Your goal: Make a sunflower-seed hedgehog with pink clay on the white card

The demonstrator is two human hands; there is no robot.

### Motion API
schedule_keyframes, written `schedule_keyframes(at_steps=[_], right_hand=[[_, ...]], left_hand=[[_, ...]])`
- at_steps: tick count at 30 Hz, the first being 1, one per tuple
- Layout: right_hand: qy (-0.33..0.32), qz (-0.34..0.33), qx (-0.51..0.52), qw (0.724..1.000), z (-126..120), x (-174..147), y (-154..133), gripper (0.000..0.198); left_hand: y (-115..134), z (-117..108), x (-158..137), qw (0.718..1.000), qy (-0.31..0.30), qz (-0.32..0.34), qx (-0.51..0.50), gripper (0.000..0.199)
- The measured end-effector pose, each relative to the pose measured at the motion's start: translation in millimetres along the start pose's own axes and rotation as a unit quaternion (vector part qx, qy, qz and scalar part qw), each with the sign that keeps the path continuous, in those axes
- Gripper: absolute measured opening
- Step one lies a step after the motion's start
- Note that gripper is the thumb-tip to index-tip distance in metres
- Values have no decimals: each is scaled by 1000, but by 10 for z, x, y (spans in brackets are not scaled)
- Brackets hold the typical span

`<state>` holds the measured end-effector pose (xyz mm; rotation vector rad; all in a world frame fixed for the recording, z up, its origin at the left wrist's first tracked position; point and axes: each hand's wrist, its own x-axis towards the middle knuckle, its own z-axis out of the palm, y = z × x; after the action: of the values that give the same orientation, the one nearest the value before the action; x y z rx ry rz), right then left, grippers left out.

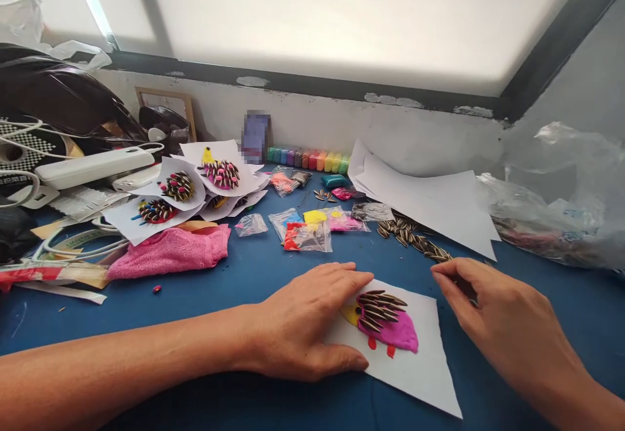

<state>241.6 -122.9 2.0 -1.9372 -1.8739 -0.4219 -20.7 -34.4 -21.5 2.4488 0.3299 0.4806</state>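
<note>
My left hand [312, 327] lies flat on the left part of a white sheet of paper [424, 379], thumb and fingers apart. On that sheet is a clay hedgehog [398, 333] with a magenta body, a yellow head partly behind my fingers, and red feet. Rows of striped sunflower seeds [381, 307] stick in the upper and front part of its body. To the right of the paper, my right hand [508, 320] has thumb and forefinger pinched together beside a pile of loose sunflower seeds [415, 239]. Whatever the pinch may hold is hidden.
Opened clay packets [312, 229] lie mid-table. Finished seed hedgehogs on paper [178, 187] and a pink cloth [170, 252] are at left. Blank sheets [424, 196] and a plastic bag [561, 209] sit at right. Colored clay packs [312, 159] line the wall.
</note>
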Motion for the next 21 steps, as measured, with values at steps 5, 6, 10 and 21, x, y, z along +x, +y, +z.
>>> schedule_keyframes(at_steps=[5, 6, 10, 21], right_hand=[[-37, 4, -23, 999, 31, 176, 8, 26], [-49, 8, -31, 998, 41, 225, 5, 25], [-92, 29, -67, 993, 110, 407, -10, 26], [-124, 34, -124, 984, 185, 605, 35, 27]], left_hand=[[22, 2, 10, 1000, 10, 7, 12, 78], [22, 6, 9, 1000, 9, 6, 15, 78], [7, 27, -1, 1000, 12, 13, 21, 78], [7, 33, 11, 999, 26, 29, 32, 75]])
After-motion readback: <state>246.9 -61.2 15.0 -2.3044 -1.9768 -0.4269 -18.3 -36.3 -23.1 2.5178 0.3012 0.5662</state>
